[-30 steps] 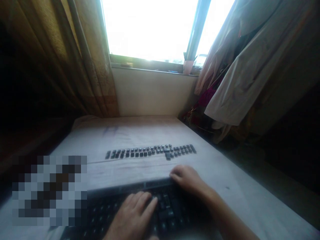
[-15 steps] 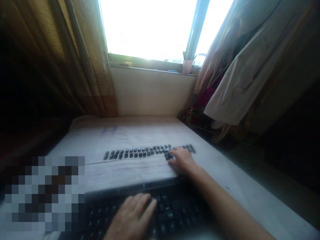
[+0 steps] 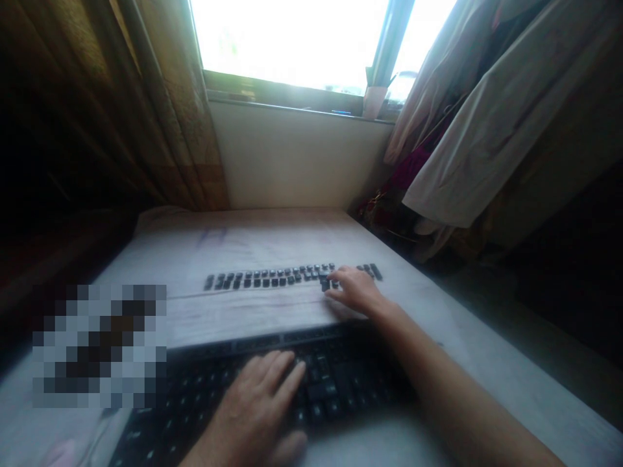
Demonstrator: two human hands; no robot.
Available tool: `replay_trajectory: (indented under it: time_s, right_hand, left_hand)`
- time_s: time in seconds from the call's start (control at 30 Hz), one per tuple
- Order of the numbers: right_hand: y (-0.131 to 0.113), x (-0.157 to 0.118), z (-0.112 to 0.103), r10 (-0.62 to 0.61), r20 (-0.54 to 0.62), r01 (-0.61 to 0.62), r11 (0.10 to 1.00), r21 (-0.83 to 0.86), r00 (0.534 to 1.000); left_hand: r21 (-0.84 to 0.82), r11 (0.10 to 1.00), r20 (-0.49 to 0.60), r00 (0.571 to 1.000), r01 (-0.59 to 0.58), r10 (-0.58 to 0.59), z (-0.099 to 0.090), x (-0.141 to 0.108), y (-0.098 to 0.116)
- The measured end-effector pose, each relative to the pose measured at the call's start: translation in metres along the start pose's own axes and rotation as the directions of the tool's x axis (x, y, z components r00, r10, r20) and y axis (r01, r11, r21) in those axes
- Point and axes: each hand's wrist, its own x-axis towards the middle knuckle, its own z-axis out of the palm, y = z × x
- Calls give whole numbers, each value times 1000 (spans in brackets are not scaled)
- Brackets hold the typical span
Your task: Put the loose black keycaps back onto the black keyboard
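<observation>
My left hand (image 3: 257, 395) lies over a black keyboard (image 3: 341, 383), fingers stretched out across its keys and thumb near the front edge. Beyond the keyboard, loose black keycaps (image 3: 272, 282) are laid out in rows on the pale cloth. At the right part of these rows is my right hand (image 3: 354, 288), its thumb and forefinger apart beside a few keycaps (image 3: 324, 284). The hand hides some of the keycaps there. Whether its fingertips touch one is too blurred to tell. No keycap shows lifted off the cloth.
A white cloth (image 3: 272, 237) covers the flat surface. A pixelated patch (image 3: 100, 344) hides something at the left. Behind are a curtain (image 3: 180, 130), a bright window, and a pot (image 3: 374, 102) on the sill. Clothes (image 3: 462, 162) hang at the right, past the surface's edge.
The view has tilted down a little, so everything sits higher in the picture. Both hands keep nearly the same places relative to the keyboard and keycaps.
</observation>
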Motion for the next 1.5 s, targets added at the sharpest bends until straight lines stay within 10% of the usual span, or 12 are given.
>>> replay_trajectory:
  time_s: [0.4, 0.97, 1.5]
  right_hand:
    - [-31, -84, -31, -190, 269, 100, 943, 317, 944]
    - [-46, -84, -27, -263, 358, 216, 962, 165, 896]
    - [-31, -78, -18, -294, 340, 168, 920, 353, 893]
  left_hand:
    - [20, 1000, 1, 1000, 12, -12, -3, 1, 2]
    - [-25, 999, 57, 998, 24, -22, -3, 0, 4]
    - [-122, 992, 166, 986, 6, 14, -10, 24, 18]
